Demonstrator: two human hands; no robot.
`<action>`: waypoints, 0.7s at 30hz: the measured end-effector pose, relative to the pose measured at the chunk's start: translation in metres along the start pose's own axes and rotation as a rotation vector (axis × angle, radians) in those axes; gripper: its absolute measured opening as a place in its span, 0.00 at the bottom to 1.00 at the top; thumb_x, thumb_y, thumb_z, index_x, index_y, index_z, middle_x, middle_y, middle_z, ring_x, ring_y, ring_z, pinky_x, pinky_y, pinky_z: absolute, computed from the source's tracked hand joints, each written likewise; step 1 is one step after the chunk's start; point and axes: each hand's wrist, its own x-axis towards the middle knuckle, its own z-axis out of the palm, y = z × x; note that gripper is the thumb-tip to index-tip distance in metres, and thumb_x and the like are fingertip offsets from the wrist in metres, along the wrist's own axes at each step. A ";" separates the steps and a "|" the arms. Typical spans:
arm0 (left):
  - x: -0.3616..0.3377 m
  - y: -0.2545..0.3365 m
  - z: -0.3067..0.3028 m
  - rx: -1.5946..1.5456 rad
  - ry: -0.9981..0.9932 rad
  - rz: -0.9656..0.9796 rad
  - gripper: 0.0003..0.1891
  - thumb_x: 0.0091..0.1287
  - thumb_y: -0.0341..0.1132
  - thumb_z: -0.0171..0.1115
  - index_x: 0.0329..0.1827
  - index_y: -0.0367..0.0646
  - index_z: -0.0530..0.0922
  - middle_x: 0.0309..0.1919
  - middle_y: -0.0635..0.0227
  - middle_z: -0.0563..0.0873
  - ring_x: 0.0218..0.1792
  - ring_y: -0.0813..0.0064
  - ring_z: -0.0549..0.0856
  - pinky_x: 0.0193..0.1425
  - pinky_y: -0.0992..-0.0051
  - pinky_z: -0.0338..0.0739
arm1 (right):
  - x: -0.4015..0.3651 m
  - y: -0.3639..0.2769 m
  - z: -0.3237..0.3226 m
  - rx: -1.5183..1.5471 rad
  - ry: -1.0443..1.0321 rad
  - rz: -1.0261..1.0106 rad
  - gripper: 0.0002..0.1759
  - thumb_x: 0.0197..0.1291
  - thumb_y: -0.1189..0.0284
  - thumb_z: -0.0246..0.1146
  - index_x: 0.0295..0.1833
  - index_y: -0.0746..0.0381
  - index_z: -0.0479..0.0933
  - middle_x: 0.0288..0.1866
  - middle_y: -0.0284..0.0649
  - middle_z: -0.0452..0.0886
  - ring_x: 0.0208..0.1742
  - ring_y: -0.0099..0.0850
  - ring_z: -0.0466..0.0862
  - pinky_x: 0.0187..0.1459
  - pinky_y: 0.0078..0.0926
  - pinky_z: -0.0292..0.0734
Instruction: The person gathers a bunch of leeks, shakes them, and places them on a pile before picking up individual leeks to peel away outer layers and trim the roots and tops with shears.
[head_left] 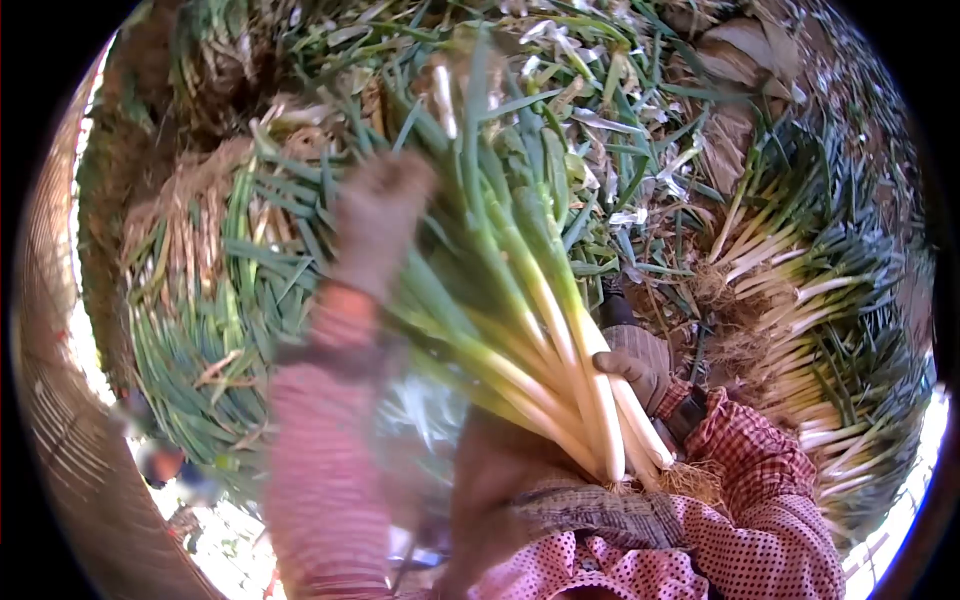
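Several long green onions (pixel 560 330) with white stems and green tops lie fanned out over my lap, their roots at the lower right. My right hand (pixel 640 370), in a brownish glove, is closed around the white stems near the root end, with the thumb across them. To the left of the green leaves, my left hand (pixel 385 205) is raised and blurred by motion; its fingers cannot be made out, nor whether they touch a leaf.
Trimmed onions (pixel 790 390) lie in a long row at the right, roots inward. Untrimmed ones (pixel 220 280) are piled at the left. Loose leaves and peelings (pixel 600 110) cover the ground ahead. A ribbed curved surface (pixel 70 400) stands at the far left.
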 end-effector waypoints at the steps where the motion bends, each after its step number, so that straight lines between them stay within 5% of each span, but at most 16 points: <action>1: -0.025 -0.015 0.025 0.221 -0.132 0.212 0.10 0.66 0.41 0.71 0.45 0.49 0.87 0.37 0.66 0.89 0.39 0.70 0.88 0.43 0.71 0.83 | -0.001 -0.002 0.001 -0.048 0.071 0.032 0.43 0.63 0.55 0.68 0.77 0.66 0.64 0.70 0.52 0.76 0.67 0.38 0.79 0.73 0.39 0.69; 3: -0.047 -0.001 0.058 0.893 -0.457 0.264 0.10 0.64 0.39 0.71 0.46 0.50 0.87 0.38 0.69 0.86 0.41 0.70 0.86 0.45 0.71 0.83 | 0.008 0.003 -0.024 -0.112 0.122 0.076 0.44 0.62 0.53 0.69 0.77 0.65 0.64 0.68 0.53 0.77 0.64 0.37 0.81 0.69 0.37 0.73; 6: -0.057 -0.004 0.065 1.032 -0.563 -0.093 0.10 0.62 0.40 0.71 0.46 0.54 0.88 0.40 0.70 0.84 0.44 0.69 0.84 0.48 0.70 0.83 | 0.006 0.008 -0.025 -0.148 0.183 0.112 0.47 0.60 0.49 0.71 0.75 0.66 0.65 0.66 0.54 0.79 0.60 0.37 0.82 0.63 0.36 0.77; 8: -0.058 -0.027 0.059 1.106 -0.687 0.055 0.10 0.65 0.45 0.67 0.41 0.50 0.87 0.44 0.63 0.84 0.45 0.60 0.85 0.49 0.63 0.81 | 0.008 0.005 -0.014 -0.183 0.166 0.108 0.47 0.59 0.49 0.72 0.75 0.66 0.66 0.65 0.54 0.79 0.60 0.37 0.83 0.63 0.35 0.78; 11: -0.051 -0.048 0.061 1.062 -0.594 0.255 0.08 0.68 0.39 0.62 0.37 0.48 0.87 0.40 0.61 0.86 0.40 0.57 0.86 0.46 0.60 0.81 | 0.006 0.002 -0.010 -0.218 0.154 0.053 0.46 0.60 0.50 0.72 0.75 0.66 0.66 0.65 0.53 0.79 0.61 0.38 0.82 0.64 0.36 0.77; 13: -0.014 -0.069 0.040 0.816 -0.375 0.162 0.11 0.72 0.32 0.55 0.39 0.53 0.88 0.37 0.67 0.88 0.33 0.63 0.86 0.40 0.66 0.82 | 0.003 -0.002 -0.012 -0.168 0.154 0.054 0.45 0.60 0.52 0.72 0.75 0.66 0.66 0.66 0.53 0.79 0.62 0.38 0.82 0.66 0.36 0.76; 14: 0.016 -0.066 0.016 0.650 -0.150 0.342 0.09 0.72 0.33 0.57 0.36 0.47 0.86 0.29 0.64 0.88 0.28 0.65 0.85 0.36 0.67 0.80 | 0.001 -0.001 -0.010 -0.101 0.168 0.055 0.45 0.60 0.53 0.72 0.76 0.66 0.66 0.67 0.52 0.78 0.63 0.39 0.81 0.67 0.36 0.74; 16: 0.072 -0.015 -0.047 -0.451 0.043 -0.133 0.14 0.76 0.40 0.55 0.31 0.46 0.78 0.25 0.70 0.82 0.26 0.77 0.82 0.34 0.77 0.79 | -0.002 -0.003 -0.004 -0.031 0.174 0.069 0.43 0.61 0.54 0.71 0.76 0.65 0.66 0.69 0.51 0.77 0.65 0.39 0.80 0.71 0.36 0.71; 18: 0.065 0.007 -0.077 -0.566 0.088 -0.047 0.13 0.77 0.41 0.55 0.34 0.47 0.80 0.27 0.72 0.84 0.28 0.76 0.82 0.33 0.75 0.79 | 0.000 0.002 -0.015 0.037 0.122 0.085 0.44 0.61 0.54 0.71 0.76 0.66 0.66 0.70 0.52 0.77 0.65 0.38 0.80 0.71 0.36 0.71; 21: 0.021 -0.041 -0.037 0.064 0.041 0.006 0.09 0.72 0.41 0.63 0.39 0.45 0.81 0.30 0.71 0.84 0.32 0.74 0.84 0.41 0.74 0.82 | 0.001 0.000 -0.012 -0.004 0.115 0.046 0.44 0.61 0.53 0.71 0.76 0.66 0.66 0.70 0.52 0.77 0.65 0.38 0.81 0.70 0.35 0.72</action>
